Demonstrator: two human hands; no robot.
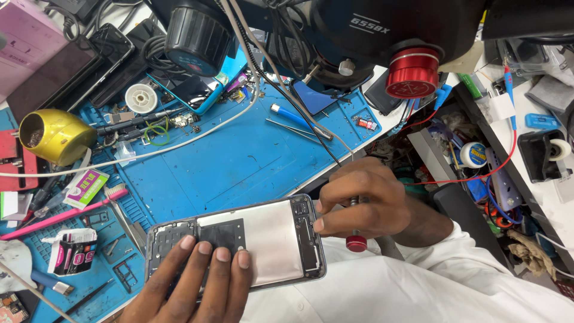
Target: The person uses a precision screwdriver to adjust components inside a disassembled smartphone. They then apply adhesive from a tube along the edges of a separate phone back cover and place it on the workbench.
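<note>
Head cam: my left hand (197, 278) lies flat, fingers spread, pressing the opened phone (239, 242) on the blue mat (239, 155). My right hand (362, 200) grips a red-capped screwdriver (356, 242) at the phone's right edge. I think screw work; tip must sit straight.

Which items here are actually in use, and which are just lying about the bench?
In use: opened phone, steadied by the left hand; red-capped screwdriver, gripped by the right hand.

Lying about: pink toothbrush, tweezers, gold holder, blue mat.
</note>
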